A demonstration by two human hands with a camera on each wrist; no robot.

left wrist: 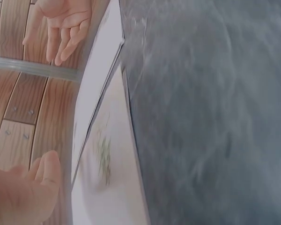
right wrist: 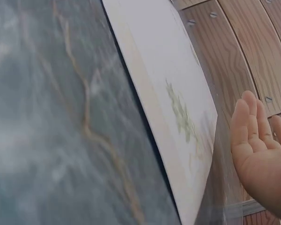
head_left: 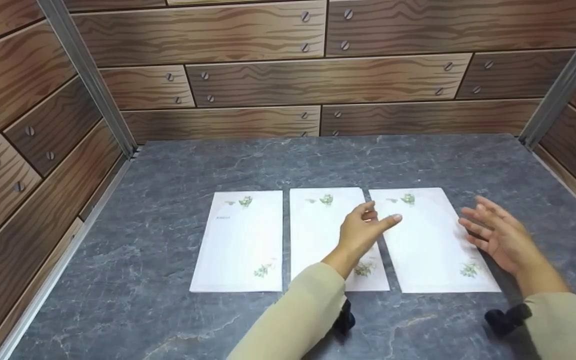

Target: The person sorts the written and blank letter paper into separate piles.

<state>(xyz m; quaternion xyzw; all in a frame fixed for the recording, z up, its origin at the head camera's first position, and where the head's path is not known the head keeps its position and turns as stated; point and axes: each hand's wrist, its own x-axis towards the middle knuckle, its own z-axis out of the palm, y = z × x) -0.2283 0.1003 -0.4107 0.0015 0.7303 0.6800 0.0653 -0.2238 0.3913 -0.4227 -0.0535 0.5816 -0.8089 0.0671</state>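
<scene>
Three white paper pads printed with small green plants lie side by side: a left pad, a middle pad and a right pad. Above the gap between the middle and right pads hovers my left hand, thumb stretched out and fingers loosely bent, holding nothing. My right hand is raised by the right pad's outer edge, its fingers relaxed and spread a little. In the right wrist view its palm shows bare beside a pad. The left wrist view has both hands over the pads, with nothing in them.
A dark grey marbled tabletop carries the pads. Wood-patterned panels enclose it at the back and sides, with grey metal posts at the corners. Dark wrist cameras sit below the cream sleeves.
</scene>
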